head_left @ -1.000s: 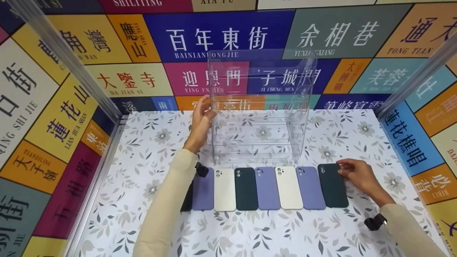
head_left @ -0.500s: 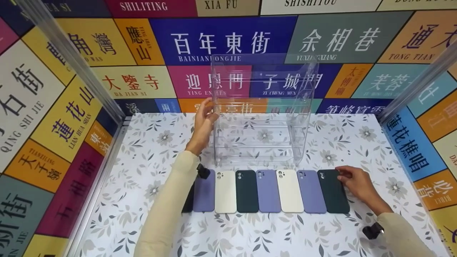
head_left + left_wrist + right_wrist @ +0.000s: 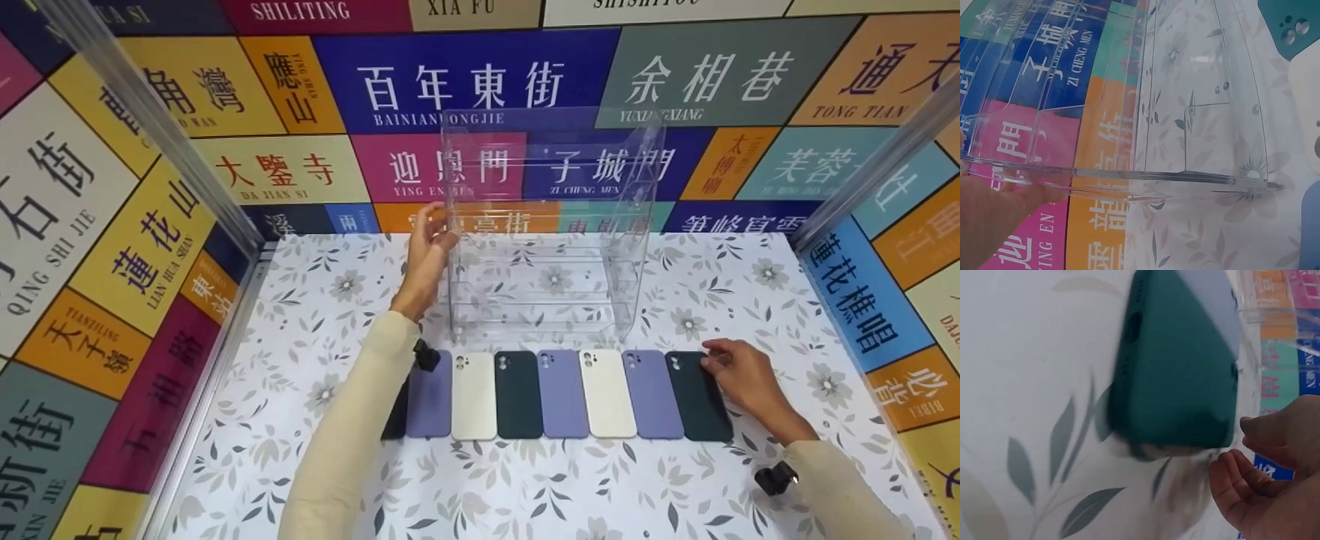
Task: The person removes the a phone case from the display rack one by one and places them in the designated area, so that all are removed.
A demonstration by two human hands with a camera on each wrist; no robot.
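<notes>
A clear plastic rack with stepped tiers (image 3: 544, 300) stands upright behind a row of phone cases. My left hand (image 3: 429, 251) grips its left side panel, thumb toward the front; in the left wrist view the panel's edge (image 3: 1185, 179) runs past the fingers. At the row's right end lies a dark green phone case (image 3: 699, 397), camera cutouts at its top left. My right hand (image 3: 750, 375) pinches its upper right corner between thumb and fingers. In the right wrist view, thumb and fingertips bracket that corner of the green case (image 3: 1185, 382).
Leftward in the row lie purple (image 3: 656, 394), white (image 3: 609, 394) and another dark green case (image 3: 519, 394). The leftmost dark case (image 3: 395, 420) is partly hidden by my left sleeve. Printed panels (image 3: 480, 75) wall in the floral-covered table (image 3: 525, 487).
The right-end dark green case has shifted slightly toward me, and its ends now nearly line up with its neighbours. My right hand moved slightly with it; my left hand keeps its hold.
</notes>
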